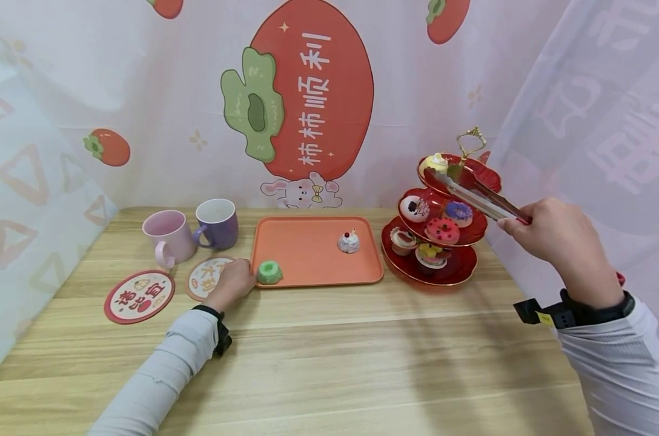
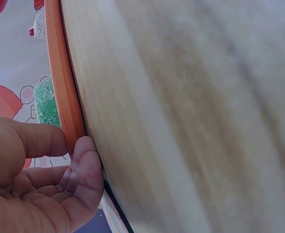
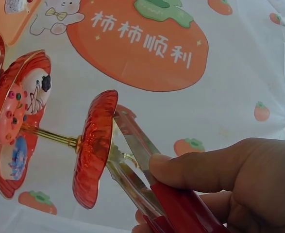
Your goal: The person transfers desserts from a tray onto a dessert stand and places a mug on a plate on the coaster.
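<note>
My left hand (image 1: 233,283) pinches the near left corner of an orange tray (image 1: 313,257), thumb and fingers at its rim in the left wrist view. On the tray are a green ring-shaped cake (image 1: 269,272) near that corner and a white cake (image 1: 348,242) with a red berry at the right. Red-handled metal tongs (image 1: 473,198) are gripped in my right hand (image 1: 561,236). Their tips reach over the top plate of a red three-tier stand (image 1: 463,274), close by a pale yellow cream-topped cake (image 1: 434,162). In the right wrist view that plate hides the tips.
The stand's middle tier bears a pink doughnut (image 1: 443,231), a white one (image 1: 415,208) and a purple one (image 1: 458,212); cupcakes (image 1: 431,257) sit below. Left of the tray stand a pink mug (image 1: 168,233) and a purple mug (image 1: 218,224), with two round coasters (image 1: 139,297) before them.
</note>
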`<state>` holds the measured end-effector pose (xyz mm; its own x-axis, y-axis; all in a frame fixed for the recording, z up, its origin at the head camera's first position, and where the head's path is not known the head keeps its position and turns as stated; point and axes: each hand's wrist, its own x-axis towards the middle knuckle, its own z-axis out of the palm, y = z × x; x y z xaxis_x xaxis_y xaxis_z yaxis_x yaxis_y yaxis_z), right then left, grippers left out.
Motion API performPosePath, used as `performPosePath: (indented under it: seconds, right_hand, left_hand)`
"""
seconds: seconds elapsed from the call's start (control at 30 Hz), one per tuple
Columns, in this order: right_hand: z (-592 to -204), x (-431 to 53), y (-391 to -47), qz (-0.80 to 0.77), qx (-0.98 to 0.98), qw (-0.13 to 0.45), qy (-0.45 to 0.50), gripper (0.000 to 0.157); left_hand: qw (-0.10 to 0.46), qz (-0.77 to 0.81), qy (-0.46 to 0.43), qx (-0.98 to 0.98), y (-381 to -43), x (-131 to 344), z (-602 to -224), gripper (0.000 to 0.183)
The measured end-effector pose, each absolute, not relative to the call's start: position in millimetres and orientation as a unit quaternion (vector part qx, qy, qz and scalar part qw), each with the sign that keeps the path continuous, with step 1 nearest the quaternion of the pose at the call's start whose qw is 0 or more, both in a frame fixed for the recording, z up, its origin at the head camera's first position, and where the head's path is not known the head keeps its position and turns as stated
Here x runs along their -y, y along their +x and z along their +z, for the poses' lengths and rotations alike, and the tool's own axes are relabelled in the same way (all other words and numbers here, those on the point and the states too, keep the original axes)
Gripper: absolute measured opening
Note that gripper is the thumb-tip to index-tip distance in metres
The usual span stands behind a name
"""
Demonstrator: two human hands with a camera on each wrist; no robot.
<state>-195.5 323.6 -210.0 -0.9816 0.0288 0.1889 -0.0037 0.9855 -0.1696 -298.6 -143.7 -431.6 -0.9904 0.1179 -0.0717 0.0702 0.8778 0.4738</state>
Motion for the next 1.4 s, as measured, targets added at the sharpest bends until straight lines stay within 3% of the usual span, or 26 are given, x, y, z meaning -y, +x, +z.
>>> performPosePath:
  seconds: [0.3, 0.93, 1.4]
  right_hand:
    - [-206.8, -321.5, -193.9, 0.092, 0.992, 0.086, -0.014, 0.029]
    - [-212.4, -317.7, -191.0, 0.097, 0.986, 0.136, -0.002, 0.039]
    - [-216.4, -316.2, -189.9, 0.103, 0.983, 0.151, -0.008, 0.036]
  left_hand:
    - [0.047, 0.247, 0.045, -0.967, -299.0, 144.7, -433.5, 0.018]
    - [0.038, 0.246, 0.050, -0.967, -298.3, 143.4, -432.7, 0.018]
    - [0.041, 0.244, 0.053, -0.967, -297.1, 142.7, -431.9, 0.019]
